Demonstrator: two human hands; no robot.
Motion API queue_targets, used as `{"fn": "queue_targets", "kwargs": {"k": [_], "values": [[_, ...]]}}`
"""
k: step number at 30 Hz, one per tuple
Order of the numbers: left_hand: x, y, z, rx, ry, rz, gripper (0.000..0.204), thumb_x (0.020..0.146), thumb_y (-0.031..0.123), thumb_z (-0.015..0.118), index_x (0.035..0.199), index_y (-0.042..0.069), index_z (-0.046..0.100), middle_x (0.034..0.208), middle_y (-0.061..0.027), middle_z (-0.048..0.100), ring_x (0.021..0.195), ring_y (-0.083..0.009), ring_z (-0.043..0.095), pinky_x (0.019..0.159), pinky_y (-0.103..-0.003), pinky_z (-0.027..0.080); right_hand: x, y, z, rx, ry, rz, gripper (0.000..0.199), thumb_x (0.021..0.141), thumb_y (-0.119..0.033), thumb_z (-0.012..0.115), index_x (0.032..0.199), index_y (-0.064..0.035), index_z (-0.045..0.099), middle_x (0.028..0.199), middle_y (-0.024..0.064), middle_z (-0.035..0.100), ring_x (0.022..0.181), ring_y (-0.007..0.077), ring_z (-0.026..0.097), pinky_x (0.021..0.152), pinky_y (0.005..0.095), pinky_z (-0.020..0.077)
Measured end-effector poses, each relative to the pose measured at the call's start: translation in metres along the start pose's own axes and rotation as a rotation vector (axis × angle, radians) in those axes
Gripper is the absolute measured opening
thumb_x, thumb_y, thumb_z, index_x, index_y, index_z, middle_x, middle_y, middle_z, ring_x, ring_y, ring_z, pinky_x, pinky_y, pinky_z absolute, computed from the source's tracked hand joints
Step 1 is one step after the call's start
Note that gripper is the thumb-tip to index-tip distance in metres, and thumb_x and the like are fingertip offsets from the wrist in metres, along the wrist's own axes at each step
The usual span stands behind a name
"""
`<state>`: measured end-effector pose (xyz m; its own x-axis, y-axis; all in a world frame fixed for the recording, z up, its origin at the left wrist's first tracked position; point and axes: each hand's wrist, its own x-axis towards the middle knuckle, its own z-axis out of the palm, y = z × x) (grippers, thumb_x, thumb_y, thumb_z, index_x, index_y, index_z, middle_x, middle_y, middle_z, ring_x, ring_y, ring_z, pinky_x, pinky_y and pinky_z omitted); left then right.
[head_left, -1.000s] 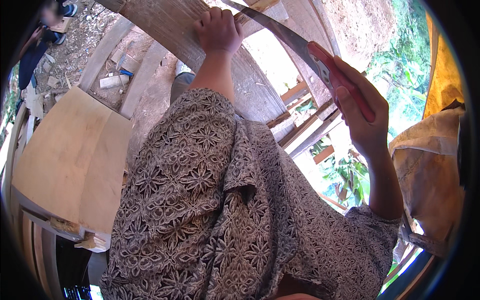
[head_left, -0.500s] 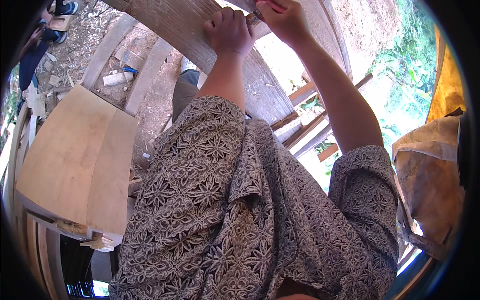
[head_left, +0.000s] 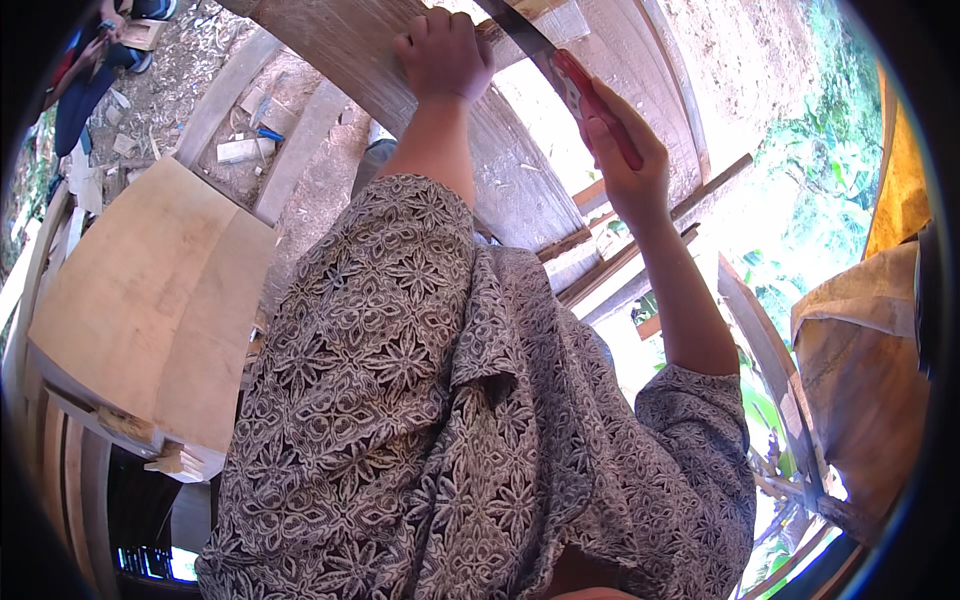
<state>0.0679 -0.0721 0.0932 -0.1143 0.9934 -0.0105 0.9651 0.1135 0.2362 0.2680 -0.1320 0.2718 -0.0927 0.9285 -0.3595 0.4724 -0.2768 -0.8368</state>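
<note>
Two hands are raised over a broad wooden plank [head_left: 520, 190], and they divide the work between them. Nearest is the right hand [head_left: 625, 165], fingers wrapped tight around the red handle [head_left: 598, 105] of a handsaw; the thumb side faces the camera and nothing shows between fingers and grip. From that fist the dark blade [head_left: 515, 28] runs up and to the left, its long axis slanting toward the plank's far edge, where it passes just beside the other hand. The blade's toothed edge is too blurred to tell whether it sits in the wood or just above it.

Farther off, the left hand [head_left: 443, 52] lies knuckles-up on the plank near its far edge, fingers curled together and pressed down on the wood, thumb hidden. It is the nearer of the two to the blade's far end, almost touching it.

Beyond and to the left, a pale plywood sheet [head_left: 150, 300] lies well apart from both hands, with scrap wood on the dirt past it.
</note>
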Motion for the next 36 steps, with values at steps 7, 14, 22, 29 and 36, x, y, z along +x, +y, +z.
{"fn": "queue_targets", "kwargs": {"k": [7,14,22,29,36], "values": [[0.0,0.005,0.002,-0.025,-0.083,0.032,0.033,0.091,0.042,0.062,0.109,0.015,0.069,0.117,-0.0059,0.06,0.115,-0.029,0.052,0.096,-0.051,0.038,-0.029,-0.088,-0.033,-0.23,-0.057,0.044,0.039,0.101,-0.005,0.061,0.141,-0.0076,0.063,0.129,0.0093,0.072,0.12,0.018,0.066,0.104,0.0322,0.0515],[-0.006,0.008,-0.003,-0.033,-0.044,0.009,0.026,0.092,0.039,0.057,0.102,0.017,0.068,0.111,-0.0024,0.06,0.113,-0.0257,0.054,0.093,-0.049,0.039,-0.023,-0.16,-0.056,-0.303,-0.153,0.062,0.035,0.103,-0.005,0.059,0.137,-0.0012,0.062,0.128,0.0106,0.07,0.117,0.015,0.066,0.101,0.0283,0.0501],[-0.016,0.02,0.01,-0.057,-0.024,0.061,0.028,0.087,0.042,0.062,0.102,0.019,0.068,0.108,-0.0019,0.061,0.108,-0.0266,0.057,0.088,-0.049,0.04,0.126,-0.001,0.067,-0.226,0.01,-0.103,0.026,0.099,-0.002,0.06,0.123,0.0028,0.07,0.118,0.0127,0.075,0.11,0.0157,0.071,0.094,0.0272,0.0552],[-0.016,0.011,0.004,-0.044,-0.047,0.015,0.026,0.085,0.039,0.064,0.102,0.02,0.067,0.107,-0.0009,0.06,0.108,-0.0255,0.055,0.089,-0.048,0.037,0.162,0.02,0.101,-0.035,0.041,-0.216,0.025,0.098,-0.004,0.061,0.12,0.002,0.072,0.118,0.0143,0.075,0.109,0.0177,0.071,0.095,0.0284,0.0557],[-0.006,0.005,0.003,-0.049,0.059,0.026,0.022,0.088,0.036,0.061,0.098,0.019,0.068,0.108,-0.0012,0.061,0.109,-0.0248,0.056,0.089,-0.048,0.039,0.084,0.011,0.048,0.181,0.021,-0.108,0.036,0.1,-0.013,0.068,0.135,-0.0054,0.066,0.107,0.007,0.074,0.088,0.0065,0.066,0.072,0.0204,0.0542]]}}
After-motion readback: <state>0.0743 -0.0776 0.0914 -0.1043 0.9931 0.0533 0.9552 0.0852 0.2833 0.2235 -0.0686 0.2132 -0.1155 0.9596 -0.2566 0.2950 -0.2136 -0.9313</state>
